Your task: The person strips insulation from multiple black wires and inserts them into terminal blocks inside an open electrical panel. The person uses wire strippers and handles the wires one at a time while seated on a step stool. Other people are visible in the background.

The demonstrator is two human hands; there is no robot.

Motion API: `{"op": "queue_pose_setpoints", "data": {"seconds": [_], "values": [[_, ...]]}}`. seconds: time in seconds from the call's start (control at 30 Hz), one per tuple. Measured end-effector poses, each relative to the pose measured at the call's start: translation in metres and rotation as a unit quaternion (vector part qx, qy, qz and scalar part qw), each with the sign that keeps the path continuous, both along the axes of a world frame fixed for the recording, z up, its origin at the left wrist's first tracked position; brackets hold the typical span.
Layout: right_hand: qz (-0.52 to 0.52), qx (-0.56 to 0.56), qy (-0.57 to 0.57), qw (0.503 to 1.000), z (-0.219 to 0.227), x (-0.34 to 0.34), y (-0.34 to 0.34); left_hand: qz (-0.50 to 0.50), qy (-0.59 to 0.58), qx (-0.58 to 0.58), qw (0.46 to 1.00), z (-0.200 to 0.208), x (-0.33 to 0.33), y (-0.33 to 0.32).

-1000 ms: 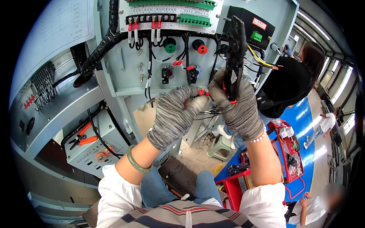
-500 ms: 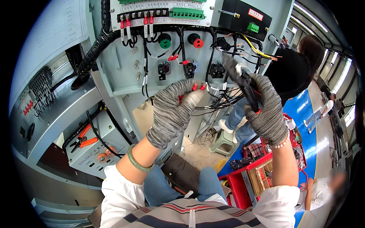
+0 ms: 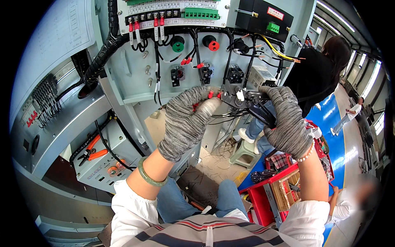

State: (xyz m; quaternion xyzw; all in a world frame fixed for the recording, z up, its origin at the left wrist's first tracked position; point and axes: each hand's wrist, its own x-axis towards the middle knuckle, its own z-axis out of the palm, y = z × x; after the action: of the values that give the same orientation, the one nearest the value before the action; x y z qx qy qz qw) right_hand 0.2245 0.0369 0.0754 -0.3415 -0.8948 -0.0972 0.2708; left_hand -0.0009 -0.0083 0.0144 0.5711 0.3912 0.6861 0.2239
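Note:
My left hand (image 3: 185, 123), in a grey knitted glove, is closed with red insulated crimp terminals (image 3: 211, 94) pinched at thumb and forefinger; more red shows between its fingers. My gloved right hand (image 3: 289, 121) grips black-handled crimping pliers (image 3: 242, 99). The pliers' head lies level beside the left fingertips, by a red terminal; whether the jaws bite on it I cannot tell. Black wires (image 3: 234, 116) run behind and below the pliers. Above hang wires tipped with red terminals (image 3: 186, 61) and switch blocks (image 3: 235, 74) on the cabinet panel (image 3: 135, 88).
A terminal strip (image 3: 154, 15) and green connectors (image 3: 201, 13) line the top. Orange-handled pliers (image 3: 94, 150) lie on a grey box at left. At right are a red tool cart (image 3: 263, 201), a green stool (image 3: 243, 155) and a person in black (image 3: 310, 76).
My right hand has swung the crimping pliers down and left from a raised, tilted position to beside the left fingertips. My left hand has stayed nearly still.

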Motion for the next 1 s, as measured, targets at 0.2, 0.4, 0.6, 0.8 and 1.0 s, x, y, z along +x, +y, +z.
{"op": "queue_pose_setpoints", "data": {"seconds": [0.2, 0.4, 0.6, 0.8, 1.0], "values": [[-0.031, 0.007, -0.035, 0.999, 0.002, -0.002, -0.002, 0.01, 0.019, -0.005, 1.0, -0.002, 0.0, 0.002], [-0.004, 0.036, -0.033, 0.999, 0.003, -0.001, 0.001, -0.01, 0.008, -0.015, 1.0, -0.002, -0.002, 0.001], [0.003, 0.069, -0.032, 0.997, 0.003, -0.001, 0.004, -0.012, 0.007, 0.019, 1.0, -0.004, -0.002, 0.001], [0.031, 0.059, -0.02, 0.998, 0.004, -0.003, 0.009, 0.032, 0.074, 0.006, 0.997, -0.006, -0.006, 0.0], [0.014, -0.001, -0.039, 0.999, 0.003, -0.003, 0.017, 0.05, 0.069, -0.02, 0.996, -0.007, -0.006, 0.001]]}}
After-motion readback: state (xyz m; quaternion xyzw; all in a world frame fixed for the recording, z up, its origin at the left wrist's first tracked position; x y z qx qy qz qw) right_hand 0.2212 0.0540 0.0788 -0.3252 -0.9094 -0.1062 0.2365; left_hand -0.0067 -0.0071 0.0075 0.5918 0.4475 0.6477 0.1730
